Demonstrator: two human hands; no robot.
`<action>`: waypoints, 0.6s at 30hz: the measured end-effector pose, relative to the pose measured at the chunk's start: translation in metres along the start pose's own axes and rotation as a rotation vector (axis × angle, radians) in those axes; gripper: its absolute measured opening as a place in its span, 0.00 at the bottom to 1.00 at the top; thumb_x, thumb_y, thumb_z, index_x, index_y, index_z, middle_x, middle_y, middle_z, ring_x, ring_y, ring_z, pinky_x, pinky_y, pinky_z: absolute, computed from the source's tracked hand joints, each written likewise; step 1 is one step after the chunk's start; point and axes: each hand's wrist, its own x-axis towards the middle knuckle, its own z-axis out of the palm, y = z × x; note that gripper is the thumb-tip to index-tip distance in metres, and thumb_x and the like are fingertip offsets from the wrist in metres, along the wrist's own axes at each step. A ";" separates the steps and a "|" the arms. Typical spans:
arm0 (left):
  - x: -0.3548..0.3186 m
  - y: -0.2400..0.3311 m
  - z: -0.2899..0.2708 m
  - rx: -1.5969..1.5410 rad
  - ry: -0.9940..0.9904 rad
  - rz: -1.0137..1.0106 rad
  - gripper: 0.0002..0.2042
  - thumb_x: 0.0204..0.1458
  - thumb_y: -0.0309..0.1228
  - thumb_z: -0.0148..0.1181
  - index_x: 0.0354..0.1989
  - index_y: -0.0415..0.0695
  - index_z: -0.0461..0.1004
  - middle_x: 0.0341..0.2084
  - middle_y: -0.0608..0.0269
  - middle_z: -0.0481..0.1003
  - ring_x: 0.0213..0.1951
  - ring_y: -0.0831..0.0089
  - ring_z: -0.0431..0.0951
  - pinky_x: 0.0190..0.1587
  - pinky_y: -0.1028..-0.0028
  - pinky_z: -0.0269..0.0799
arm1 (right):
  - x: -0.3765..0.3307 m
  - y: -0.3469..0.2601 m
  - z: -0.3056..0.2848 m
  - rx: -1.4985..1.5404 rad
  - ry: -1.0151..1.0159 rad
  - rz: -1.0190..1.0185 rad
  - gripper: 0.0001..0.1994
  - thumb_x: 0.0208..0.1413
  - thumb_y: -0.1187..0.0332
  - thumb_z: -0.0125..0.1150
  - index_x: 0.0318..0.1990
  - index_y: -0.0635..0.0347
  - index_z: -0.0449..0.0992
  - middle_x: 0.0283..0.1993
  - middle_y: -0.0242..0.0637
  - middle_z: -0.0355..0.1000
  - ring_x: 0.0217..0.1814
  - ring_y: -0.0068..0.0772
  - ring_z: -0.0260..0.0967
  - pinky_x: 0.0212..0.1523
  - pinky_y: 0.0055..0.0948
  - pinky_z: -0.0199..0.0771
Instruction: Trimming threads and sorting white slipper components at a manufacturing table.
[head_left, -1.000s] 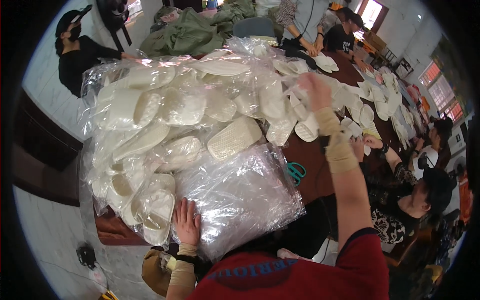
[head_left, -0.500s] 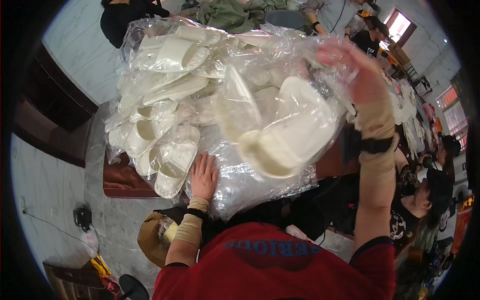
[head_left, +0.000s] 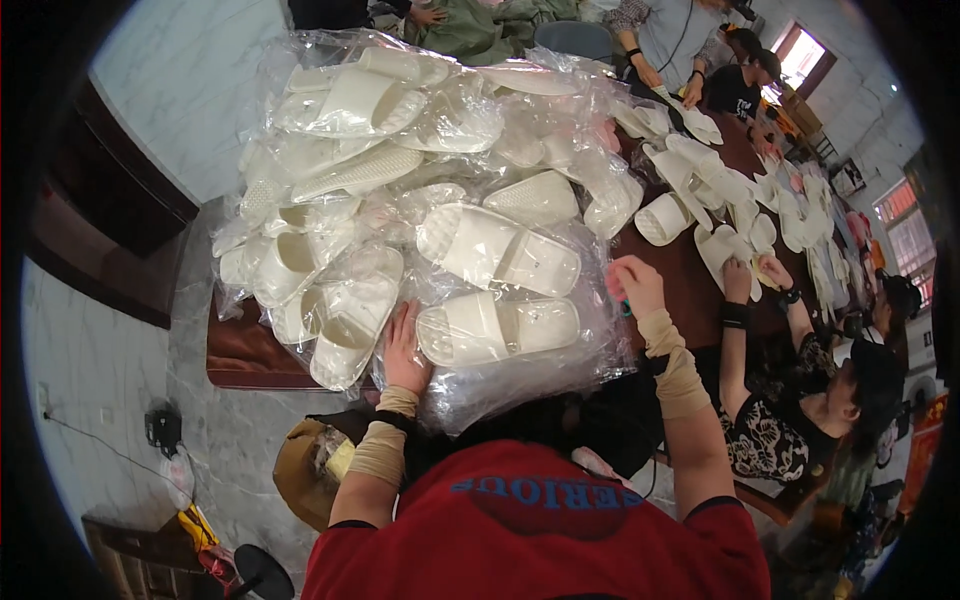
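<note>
My left hand [head_left: 405, 352] lies stretched out on the near edge of a stack of clear plastic bags [head_left: 500, 392], fingers slightly apart. Just right of it is a pair of white slippers, one slipper [head_left: 500, 250] beyond the other slipper [head_left: 497, 330], both lying on or in clear plastic. Beside the right edge of the stack, my right hand [head_left: 640, 287] is closed, with something small, pink and green, at its fingertips. What it is I cannot make out. A pile of white slippers in clear bags [head_left: 350, 110] covers the left and far side.
A brown tabletop [head_left: 645, 235] bears several loose white slippers [head_left: 690, 175] at the right, where co-workers' hands [head_left: 740, 278] handle some. A cardboard box [head_left: 305, 475] stands on the floor beside my left arm. Green cloth [head_left: 465, 32] and a grey chair back [head_left: 572, 40] are beyond the table.
My right hand has come back nearer and lower from the far right. The slippers, blurred and tilted up before, now lie flat on the bag stack. My left hand has stayed nearly in place.
</note>
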 end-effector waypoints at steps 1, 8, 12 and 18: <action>0.001 0.000 -0.001 -0.004 -0.001 0.001 0.22 0.50 0.33 0.49 0.54 0.38 0.67 0.61 0.54 0.61 0.64 0.54 0.57 0.65 0.56 0.51 | 0.002 0.004 0.001 -0.061 -0.043 0.017 0.07 0.57 0.72 0.51 0.35 0.63 0.76 0.26 0.36 0.75 0.22 0.23 0.71 0.20 0.23 0.71; 0.002 -0.001 0.000 0.026 -0.027 -0.007 0.22 0.50 0.35 0.51 0.54 0.42 0.69 0.62 0.56 0.60 0.65 0.55 0.56 0.65 0.55 0.50 | 0.007 0.019 0.034 -0.534 -0.407 -0.089 0.12 0.49 0.61 0.61 0.33 0.61 0.78 0.26 0.37 0.76 0.26 0.32 0.73 0.27 0.30 0.71; 0.001 0.005 -0.005 -0.043 -0.011 -0.077 0.22 0.50 0.35 0.51 0.54 0.41 0.69 0.62 0.55 0.60 0.65 0.54 0.55 0.65 0.55 0.50 | 0.000 0.006 0.060 -0.861 -0.373 -0.077 0.19 0.42 0.51 0.66 0.33 0.58 0.77 0.36 0.42 0.76 0.40 0.45 0.74 0.40 0.38 0.71; 0.001 0.001 0.000 0.005 -0.066 -0.037 0.23 0.50 0.35 0.51 0.55 0.38 0.68 0.61 0.54 0.60 0.65 0.53 0.55 0.65 0.55 0.50 | -0.001 0.006 0.057 -0.863 -0.401 0.012 0.25 0.42 0.50 0.67 0.40 0.61 0.75 0.39 0.44 0.74 0.43 0.45 0.72 0.43 0.38 0.69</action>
